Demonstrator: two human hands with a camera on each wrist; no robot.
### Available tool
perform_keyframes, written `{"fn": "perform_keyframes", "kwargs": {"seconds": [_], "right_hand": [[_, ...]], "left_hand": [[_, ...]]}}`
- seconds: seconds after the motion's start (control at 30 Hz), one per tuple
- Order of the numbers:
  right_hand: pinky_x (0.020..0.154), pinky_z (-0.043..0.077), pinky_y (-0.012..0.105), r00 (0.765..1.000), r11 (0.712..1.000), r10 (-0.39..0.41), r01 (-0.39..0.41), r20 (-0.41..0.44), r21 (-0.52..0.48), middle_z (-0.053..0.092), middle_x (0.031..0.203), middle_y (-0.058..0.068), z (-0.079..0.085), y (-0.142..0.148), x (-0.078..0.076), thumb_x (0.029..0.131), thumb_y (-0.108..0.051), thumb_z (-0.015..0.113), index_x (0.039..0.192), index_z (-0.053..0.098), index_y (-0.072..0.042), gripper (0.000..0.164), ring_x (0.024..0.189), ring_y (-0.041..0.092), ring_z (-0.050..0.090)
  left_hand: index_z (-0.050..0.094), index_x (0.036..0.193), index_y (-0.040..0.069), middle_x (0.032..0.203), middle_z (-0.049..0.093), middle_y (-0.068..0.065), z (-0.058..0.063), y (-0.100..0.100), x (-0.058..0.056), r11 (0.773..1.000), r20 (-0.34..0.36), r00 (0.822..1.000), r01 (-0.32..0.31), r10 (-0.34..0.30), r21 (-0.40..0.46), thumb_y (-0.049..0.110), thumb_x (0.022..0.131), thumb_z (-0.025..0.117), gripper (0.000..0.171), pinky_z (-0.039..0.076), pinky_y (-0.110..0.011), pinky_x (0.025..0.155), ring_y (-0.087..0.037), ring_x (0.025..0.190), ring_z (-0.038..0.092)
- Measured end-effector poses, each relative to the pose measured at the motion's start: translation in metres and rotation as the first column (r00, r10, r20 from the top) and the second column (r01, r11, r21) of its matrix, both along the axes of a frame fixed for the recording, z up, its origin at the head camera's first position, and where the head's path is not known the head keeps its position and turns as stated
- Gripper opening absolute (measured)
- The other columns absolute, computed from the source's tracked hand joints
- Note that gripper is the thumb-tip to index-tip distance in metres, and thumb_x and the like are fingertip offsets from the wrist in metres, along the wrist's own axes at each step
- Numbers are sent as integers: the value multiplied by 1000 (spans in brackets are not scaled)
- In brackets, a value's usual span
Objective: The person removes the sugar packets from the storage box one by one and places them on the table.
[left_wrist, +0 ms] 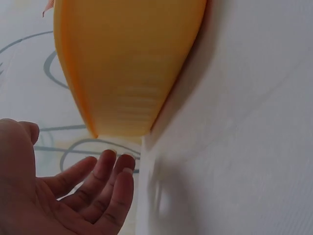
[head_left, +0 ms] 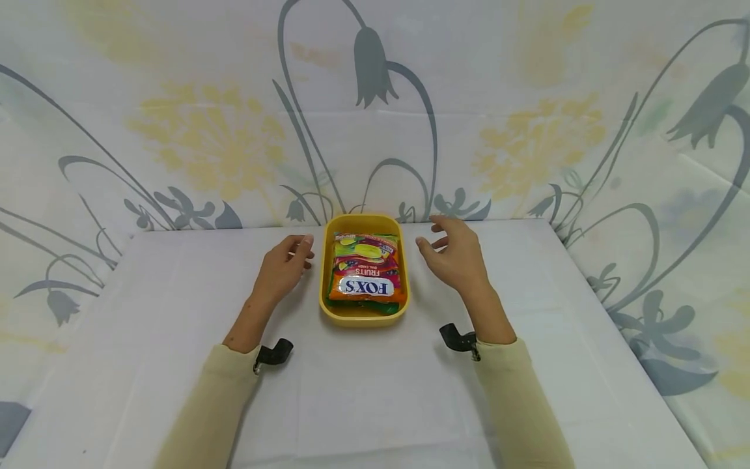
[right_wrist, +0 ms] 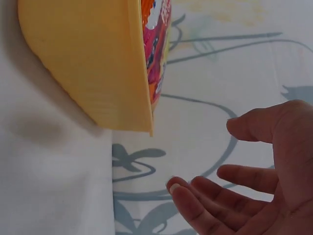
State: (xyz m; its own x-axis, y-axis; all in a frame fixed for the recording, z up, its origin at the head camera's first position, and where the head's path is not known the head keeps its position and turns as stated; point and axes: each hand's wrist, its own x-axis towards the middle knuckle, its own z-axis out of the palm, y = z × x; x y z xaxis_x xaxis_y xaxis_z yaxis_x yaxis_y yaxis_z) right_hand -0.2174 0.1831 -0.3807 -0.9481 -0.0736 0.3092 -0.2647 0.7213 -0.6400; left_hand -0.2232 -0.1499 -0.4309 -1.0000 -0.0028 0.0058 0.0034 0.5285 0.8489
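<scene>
A yellow plastic tub (head_left: 363, 319) with rounded corners stands on the white table, near its back edge. Inside it lies a red and orange Fox's Fruits candy bag (head_left: 366, 267), its print upside down in the head view, with a green packet (head_left: 381, 306) partly hidden beneath. My left hand (head_left: 284, 264) is held just left of the tub, fingers loosely bent and holding nothing. On the other side, my right hand (head_left: 457, 254) hovers apart from the tub, thumb and fingers spread with nothing between them. Both wrist views show a gap between fingertips and the tub's wall.
The white-covered table (head_left: 363, 397) spreads around the tub. A cloth backdrop (head_left: 234, 130) with grey and yellow flowers rises behind the table and along its sides. Each wrist wears a black camera mount (head_left: 275, 352) below the hand. A grey patch (head_left: 12, 423) shows at the far left.
</scene>
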Motion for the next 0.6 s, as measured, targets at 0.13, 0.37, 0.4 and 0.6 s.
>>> {"fn": "perform_keyframes", "kwargs": {"seconds": [0.13,0.37,0.4,0.6], "right_hand": [[82,64,49,1000,1000,26,-26,0,6,69,127,22,-2,-11,1,99,-21,71,140,63,2,48,96,34,76],[83,64,46,994,998,51,-49,94,-26,72,127,17,7,-27,9,100,-22,69,140,65,-1,46,101,31,74],[83,64,46,992,999,46,-42,121,-32,73,126,16,8,-29,10,100,-24,69,140,65,-1,46,102,31,74],[84,64,45,969,999,39,-31,244,-34,74,123,15,8,-39,16,101,-26,68,140,64,-1,47,105,31,74]], "left_hand": [[57,146,9,120,70,-16,-4,5,0,1000,18,1000,10,-10,25,61,109,44,65,61,-44,92,-30,104,72],[54,148,7,122,67,-18,-8,8,-1,993,80,994,64,-71,95,45,111,52,54,60,-38,89,-31,103,70],[54,149,6,123,67,-18,-8,8,-1,991,97,992,75,-86,113,43,110,53,53,60,-37,89,-31,104,69],[51,151,4,127,65,-20,-13,6,-2,972,156,977,108,-143,208,37,109,56,53,56,-33,90,-30,104,64]]}}
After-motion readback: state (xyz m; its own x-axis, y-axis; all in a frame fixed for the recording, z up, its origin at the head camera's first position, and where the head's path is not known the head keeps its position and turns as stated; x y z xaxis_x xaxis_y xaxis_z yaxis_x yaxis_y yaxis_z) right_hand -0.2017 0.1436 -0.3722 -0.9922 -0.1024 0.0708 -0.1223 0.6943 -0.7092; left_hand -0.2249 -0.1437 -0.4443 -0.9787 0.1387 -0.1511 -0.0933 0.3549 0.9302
